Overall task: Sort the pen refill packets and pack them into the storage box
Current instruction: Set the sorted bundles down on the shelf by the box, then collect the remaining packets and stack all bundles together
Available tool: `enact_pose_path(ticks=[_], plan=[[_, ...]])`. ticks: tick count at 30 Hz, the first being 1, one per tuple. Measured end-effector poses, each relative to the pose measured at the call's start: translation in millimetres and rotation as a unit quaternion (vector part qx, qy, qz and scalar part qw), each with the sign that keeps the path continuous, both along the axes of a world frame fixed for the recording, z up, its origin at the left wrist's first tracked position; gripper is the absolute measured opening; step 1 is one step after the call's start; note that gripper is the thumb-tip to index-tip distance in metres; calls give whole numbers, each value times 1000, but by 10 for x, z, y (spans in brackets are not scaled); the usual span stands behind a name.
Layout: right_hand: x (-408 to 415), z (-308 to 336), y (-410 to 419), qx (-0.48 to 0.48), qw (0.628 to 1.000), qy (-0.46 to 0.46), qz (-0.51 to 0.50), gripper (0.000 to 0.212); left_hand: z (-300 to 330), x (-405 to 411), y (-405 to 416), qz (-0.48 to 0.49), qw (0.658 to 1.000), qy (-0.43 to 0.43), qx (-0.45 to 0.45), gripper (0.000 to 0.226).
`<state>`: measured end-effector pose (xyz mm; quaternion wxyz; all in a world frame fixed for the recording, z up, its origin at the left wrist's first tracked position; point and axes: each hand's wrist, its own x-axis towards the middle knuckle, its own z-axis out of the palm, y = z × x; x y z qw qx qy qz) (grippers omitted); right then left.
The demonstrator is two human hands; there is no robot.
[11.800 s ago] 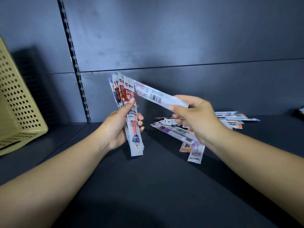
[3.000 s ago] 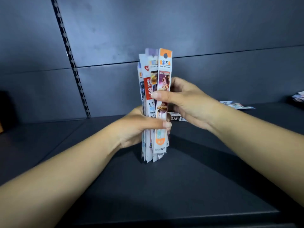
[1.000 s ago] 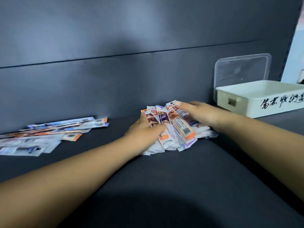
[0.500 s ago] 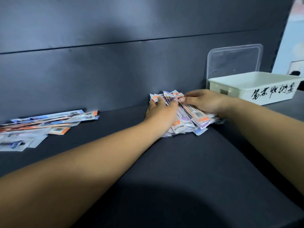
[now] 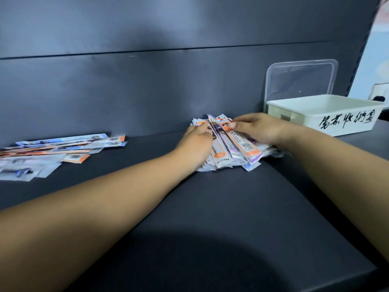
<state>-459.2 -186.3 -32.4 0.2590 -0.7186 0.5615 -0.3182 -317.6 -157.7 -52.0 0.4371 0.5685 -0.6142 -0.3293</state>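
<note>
On the dark shelf [image 5: 231, 207], near the back wall, a fanned pile [image 5: 235, 150] of refill packets lies between both hands. The left hand [image 5: 195, 144] rests on its left side, fingers seemingly curled over the packets' edge, though blur hides the grip. The right hand [image 5: 256, 129] lies on the right side, thumb and fingers pinching the top packets. The white box [image 5: 328, 116] stands just right, its clear lid [image 5: 299, 79] upright behind it. Loose packets [image 5: 52, 152] lie well left.
</note>
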Motion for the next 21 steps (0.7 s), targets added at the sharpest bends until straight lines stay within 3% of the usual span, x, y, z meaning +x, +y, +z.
enact_pose_path(ticks=[4,7,10,12,14,18,21], plan=[[37,72,120,-114,992,24,-41,28,65,171,182,-10,999,42,-30,32],[314,117,307,-167,985,-25,-28,25,84,489,320,11,999,-12,-34,39],[806,206,552,-141,987,-67,34,23,149,1107,518,76,997,-12,-29,46],[1099,282,727,-97,987,-84,98,21,181,1555,661,97,995,-8,-34,28],[1402,330,880,-89,984,-41,148,22,205,2005,837,97,995,0,-35,16],[2091,362,1055,-110,968,110,195,27,215,2881,1103,108,990,-67,-60,18],[2645,296,943,-56,954,199,217,52,204,3453,1197,105,988,-99,-52,24]])
